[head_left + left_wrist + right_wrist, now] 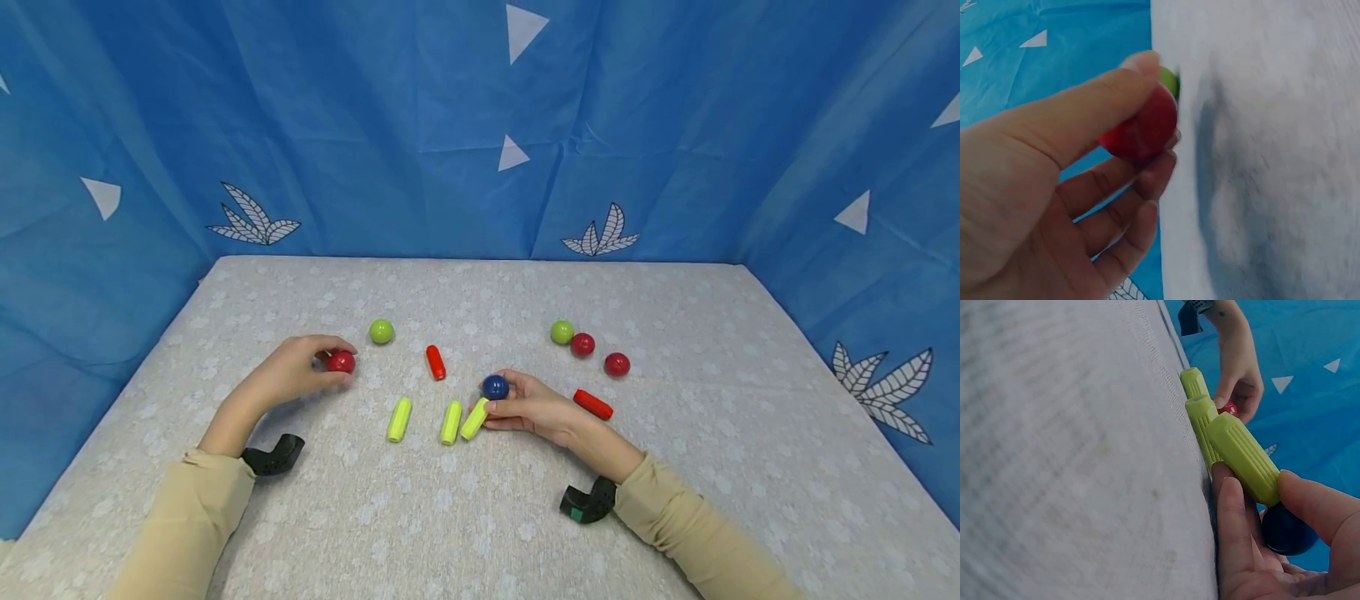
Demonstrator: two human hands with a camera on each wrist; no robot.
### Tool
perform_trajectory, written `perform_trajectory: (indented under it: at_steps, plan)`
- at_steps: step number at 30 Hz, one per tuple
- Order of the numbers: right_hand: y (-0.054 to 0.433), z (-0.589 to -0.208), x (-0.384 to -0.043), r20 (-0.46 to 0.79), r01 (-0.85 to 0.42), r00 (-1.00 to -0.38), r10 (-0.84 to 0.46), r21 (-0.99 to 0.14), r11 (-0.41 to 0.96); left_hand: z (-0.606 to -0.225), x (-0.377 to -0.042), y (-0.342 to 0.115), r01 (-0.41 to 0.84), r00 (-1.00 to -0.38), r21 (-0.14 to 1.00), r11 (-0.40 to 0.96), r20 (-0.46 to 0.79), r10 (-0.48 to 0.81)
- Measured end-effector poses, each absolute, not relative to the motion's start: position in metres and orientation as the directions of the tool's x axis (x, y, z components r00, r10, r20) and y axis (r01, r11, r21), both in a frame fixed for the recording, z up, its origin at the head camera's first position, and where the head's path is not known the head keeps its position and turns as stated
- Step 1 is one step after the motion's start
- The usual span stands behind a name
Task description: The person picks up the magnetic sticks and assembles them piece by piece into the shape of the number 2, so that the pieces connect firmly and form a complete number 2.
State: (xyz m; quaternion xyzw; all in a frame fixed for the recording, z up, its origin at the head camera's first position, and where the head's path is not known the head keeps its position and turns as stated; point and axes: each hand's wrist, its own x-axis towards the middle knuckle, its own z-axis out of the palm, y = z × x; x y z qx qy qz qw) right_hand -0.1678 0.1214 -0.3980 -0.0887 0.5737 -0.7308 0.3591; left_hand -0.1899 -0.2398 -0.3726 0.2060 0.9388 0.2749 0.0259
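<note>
In the head view my left hand pinches a shiny red ball between thumb and fingers. The left wrist view shows that red ball at the fingertips, off to the side of the tablecloth surface. My right hand pinches a short yellow-green ridged stick between thumb and fingers. A dark blue ball sits against the same hand, by the index finger; whether it is gripped too, I cannot tell. Two similar yellow-green sticks lie just left of it, a nearer stick and a farther stick.
Beyond the left hand lies a green ball. A red stick lies mid-table, another red stick beside the right wrist. Farther right are a green ball and two red balls. Blue curtains border the table.
</note>
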Motion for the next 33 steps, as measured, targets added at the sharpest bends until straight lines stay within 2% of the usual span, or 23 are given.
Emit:
perform_trajectory:
  at_steps: [8, 24, 33]
  plan:
    - [0.122, -0.399, -0.167, -0.284, 0.420, -0.725, -0.628, -0.905, -0.075, -0.368, -0.188, -0.231, 0.373, -0.908, 0.645, 0.668, 0.104, 0.406]
    - [0.121, -0.399, -0.167, -0.299, 0.439, -0.737, -0.606, -0.894, -0.092, -0.372, -0.183, -0.204, 0.230, -0.896, 0.868, 0.439, 0.012, 0.445]
    - [0.121, -0.399, -0.167, -0.311, 0.448, -0.754, -0.578, -0.888, -0.107, -0.379, -0.177, -0.178, 0.190, -0.841, 0.921, 0.341, -0.027, 0.541]
